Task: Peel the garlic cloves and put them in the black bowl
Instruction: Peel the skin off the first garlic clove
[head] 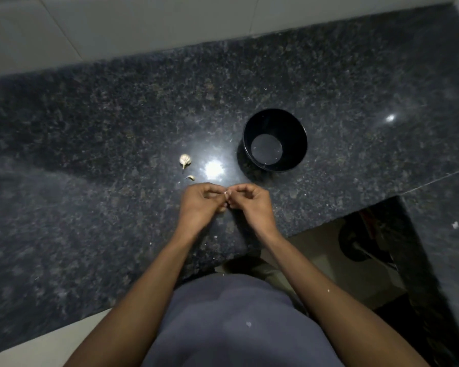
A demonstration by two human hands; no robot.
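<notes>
My left hand and my right hand meet fingertip to fingertip over the dark granite counter. Between them they pinch a small garlic clove, of which only a pale tip shows. The black bowl stands upright up and to the right of my hands, with only a few pale flecks visible on its bottom. A garlic head with a stem lies to the upper left of my hands. A small curved garlic piece lies just below it.
Pale skin flakes are scattered on the counter and on my shirt. A white tiled wall runs along the back. At the right the counter steps back into a cutout over the floor, with dark objects below.
</notes>
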